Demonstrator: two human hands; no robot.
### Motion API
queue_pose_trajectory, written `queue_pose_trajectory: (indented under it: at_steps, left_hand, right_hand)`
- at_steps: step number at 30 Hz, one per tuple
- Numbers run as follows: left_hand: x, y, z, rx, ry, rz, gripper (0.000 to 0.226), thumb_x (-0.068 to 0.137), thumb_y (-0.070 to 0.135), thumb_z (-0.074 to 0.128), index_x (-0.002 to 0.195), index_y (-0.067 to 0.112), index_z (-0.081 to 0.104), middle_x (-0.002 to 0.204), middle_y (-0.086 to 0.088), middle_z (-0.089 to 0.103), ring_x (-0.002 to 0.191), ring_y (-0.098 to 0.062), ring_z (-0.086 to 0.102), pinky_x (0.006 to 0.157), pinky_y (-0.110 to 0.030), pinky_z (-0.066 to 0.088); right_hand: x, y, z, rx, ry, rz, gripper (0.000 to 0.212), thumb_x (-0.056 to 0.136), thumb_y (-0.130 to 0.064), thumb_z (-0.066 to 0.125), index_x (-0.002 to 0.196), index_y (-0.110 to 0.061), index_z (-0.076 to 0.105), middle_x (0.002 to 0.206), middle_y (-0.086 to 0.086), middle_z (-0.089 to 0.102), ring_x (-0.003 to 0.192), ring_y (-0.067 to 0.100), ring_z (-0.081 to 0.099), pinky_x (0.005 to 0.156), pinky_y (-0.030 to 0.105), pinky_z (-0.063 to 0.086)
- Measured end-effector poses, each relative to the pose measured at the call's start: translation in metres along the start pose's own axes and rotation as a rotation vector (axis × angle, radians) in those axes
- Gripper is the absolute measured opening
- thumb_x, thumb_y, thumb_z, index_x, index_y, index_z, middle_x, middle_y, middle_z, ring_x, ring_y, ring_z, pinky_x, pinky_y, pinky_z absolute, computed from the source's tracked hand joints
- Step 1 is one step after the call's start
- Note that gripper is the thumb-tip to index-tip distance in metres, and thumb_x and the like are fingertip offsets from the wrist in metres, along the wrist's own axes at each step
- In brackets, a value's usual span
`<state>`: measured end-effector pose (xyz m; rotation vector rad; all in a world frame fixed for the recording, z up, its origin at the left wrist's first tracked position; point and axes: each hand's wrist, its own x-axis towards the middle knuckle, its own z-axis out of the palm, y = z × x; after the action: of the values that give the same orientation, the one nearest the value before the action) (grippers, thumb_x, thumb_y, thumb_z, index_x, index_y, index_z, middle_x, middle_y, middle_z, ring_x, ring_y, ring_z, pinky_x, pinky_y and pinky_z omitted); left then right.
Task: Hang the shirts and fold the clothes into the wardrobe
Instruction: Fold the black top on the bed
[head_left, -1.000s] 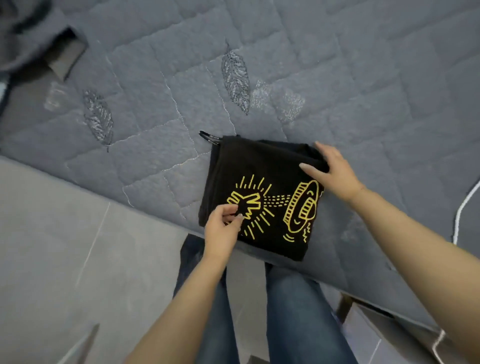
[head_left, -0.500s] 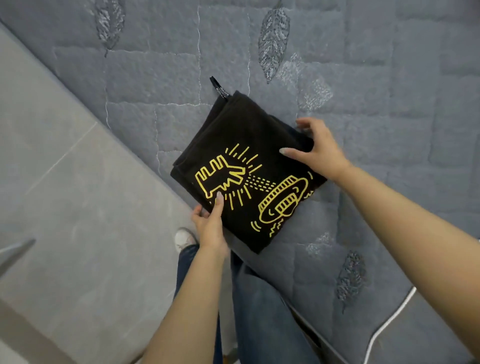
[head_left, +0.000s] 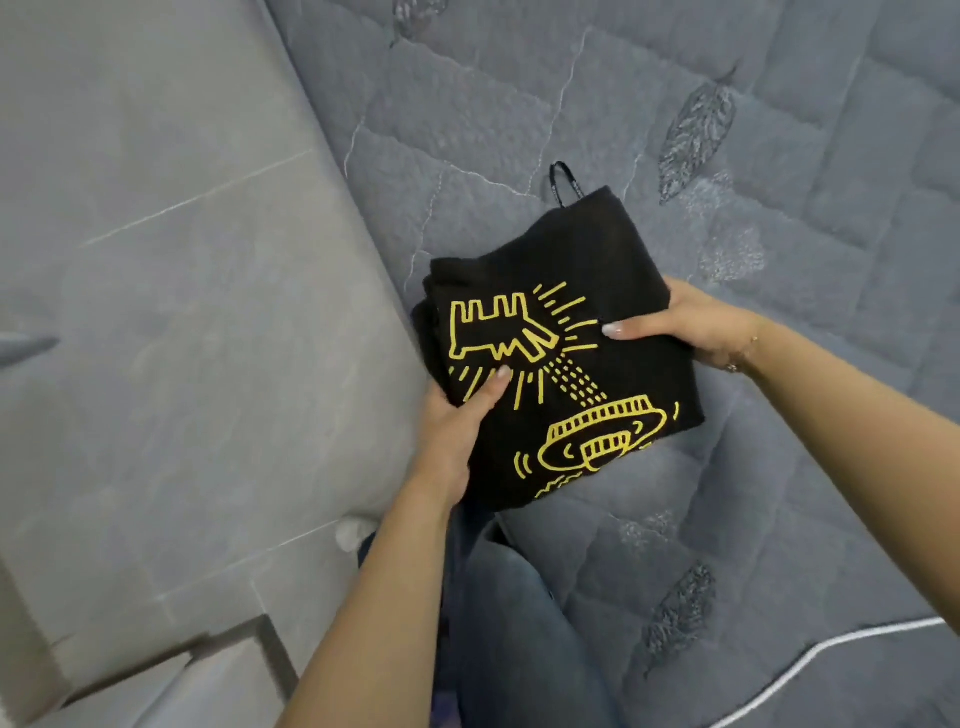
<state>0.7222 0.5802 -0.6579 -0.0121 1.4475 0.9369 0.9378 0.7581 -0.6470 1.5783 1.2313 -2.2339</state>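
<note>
A folded black garment (head_left: 566, 291) with a yellow line print and a small black loop at its top corner is held over the edge of the grey quilted bed (head_left: 779, 260). My left hand (head_left: 457, 431) grips its lower left edge, thumb on top across the print. My right hand (head_left: 696, 325) grips its right edge, thumb on top and fingers underneath. The garment's underside and my fingers beneath it are hidden.
Grey tiled floor (head_left: 156, 312) fills the left side. My jeans-clad legs (head_left: 509, 623) stand against the bed's edge. A white cable (head_left: 831, 654) runs across the quilt at lower right. A pale ledge (head_left: 130, 675) sits at the bottom left.
Both hands closed on the garment's sides and lifted it off the quilt toward me. The view swung so more floor shows on the left.
</note>
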Motion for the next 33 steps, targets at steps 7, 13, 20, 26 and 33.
queue_pose_trajectory:
  at_steps: [7, 13, 20, 26, 33]
  left_hand:
    - [-0.086, 0.085, -0.088, 0.023, 0.010, 0.221, 0.055, 0.070, 0.036, 0.082, 0.120, 0.034, 0.057, 0.110, 0.011, 0.071, 0.103, -0.011, 0.068, 0.085, -0.034, 0.056]
    - [-0.214, 0.167, -0.208, -0.078, 0.143, 0.430, 0.051, 0.070, 0.028, 0.085, 0.114, 0.035, 0.059, 0.105, 0.008, 0.073, 0.094, -0.014, 0.072, 0.071, -0.031, 0.059]
    - [-0.380, 0.229, -0.350, -0.250, 0.403, 0.633, 0.064, 0.056, 0.035, 0.088, 0.112, 0.037, 0.057, 0.101, 0.006, 0.074, 0.091, -0.020, 0.073, 0.076, -0.043, 0.059]
    - [-0.489, 0.251, -0.443, -0.456, 0.574, 0.791, 0.074, 0.055, 0.034, 0.089, 0.121, 0.033, 0.055, 0.105, 0.002, 0.073, 0.094, -0.022, 0.072, 0.076, -0.043, 0.060]
    - [-0.593, 0.301, -0.533, -0.556, 0.811, 0.989, 0.074, 0.058, 0.028, 0.090, 0.123, 0.033, 0.055, 0.111, -0.003, 0.072, 0.100, -0.027, 0.070, 0.090, -0.053, 0.053]
  right_hand:
    - [-0.067, -0.100, 0.117, -0.089, 0.064, -0.192, 0.079, 0.052, -0.034, 0.091, 0.121, -0.028, 0.054, 0.110, -0.005, 0.072, 0.100, 0.018, 0.070, 0.072, 0.027, 0.058]
    - [-0.132, -0.200, 0.284, -0.141, 0.029, -0.419, 0.062, 0.062, -0.029, 0.089, 0.115, -0.030, 0.058, 0.107, -0.005, 0.073, 0.094, 0.018, 0.071, 0.069, 0.029, 0.059]
    - [-0.198, -0.297, 0.491, -0.214, -0.101, -0.577, 0.066, 0.068, -0.024, 0.085, 0.124, -0.027, 0.050, 0.110, -0.002, 0.070, 0.091, 0.017, 0.072, 0.071, 0.034, 0.059]
    - [-0.234, -0.382, 0.642, -0.384, -0.334, -0.678, 0.071, 0.070, -0.027, 0.083, 0.129, -0.029, 0.044, 0.114, -0.002, 0.066, 0.091, 0.019, 0.071, 0.064, 0.031, 0.059]
    - [-0.253, -0.482, 0.801, -0.508, -0.690, -0.795, 0.066, 0.071, -0.026, 0.083, 0.126, -0.032, 0.047, 0.113, -0.002, 0.068, 0.091, 0.019, 0.072, 0.068, 0.034, 0.059]
